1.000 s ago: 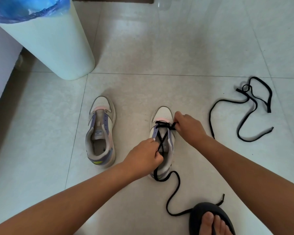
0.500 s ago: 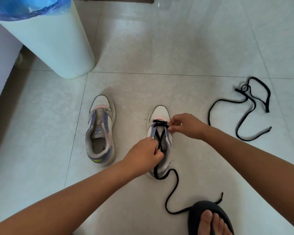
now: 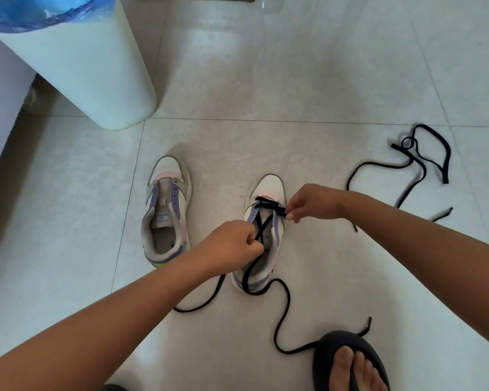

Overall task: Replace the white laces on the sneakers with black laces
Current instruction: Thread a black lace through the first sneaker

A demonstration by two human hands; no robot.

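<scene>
We kneel on a pale tiled floor (image 3: 294, 80); our left hand (image 3: 232, 244) and right hand (image 3: 311, 203) pinch the black lace (image 3: 265, 218) crossing the white sneaker (image 3: 268, 187).

One label, not legible

We find print only on the tongue label (image 3: 163, 216) of the unlaced sneaker (image 3: 167, 210), a small pale tag with two short lines of dark lettering that appear upside down to us; the letters are too small and blurred to make out, and we find nothing else written anywhere.
</scene>
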